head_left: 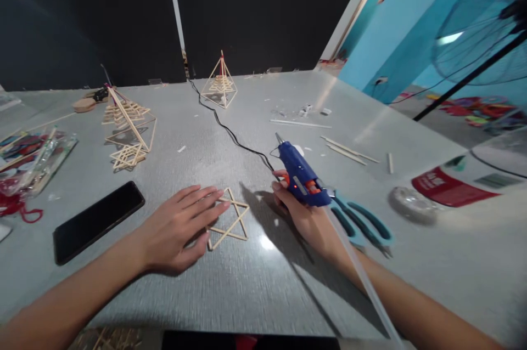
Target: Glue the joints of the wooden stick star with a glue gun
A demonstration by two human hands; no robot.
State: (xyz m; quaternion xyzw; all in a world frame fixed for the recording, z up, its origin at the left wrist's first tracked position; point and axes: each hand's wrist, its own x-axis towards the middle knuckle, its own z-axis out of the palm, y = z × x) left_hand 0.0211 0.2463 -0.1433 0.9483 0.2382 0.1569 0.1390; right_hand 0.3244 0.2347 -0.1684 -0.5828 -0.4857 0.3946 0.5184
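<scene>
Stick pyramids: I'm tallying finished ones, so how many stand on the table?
2: one pyramid at the far edge by the black cord, one tilted pyramid far left. More may be out of view.

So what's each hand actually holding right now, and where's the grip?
The right hand holds the blue glue gun by its handle. The left hand grips nothing; it lies flat, fingers pressing on the stick frame.
</scene>
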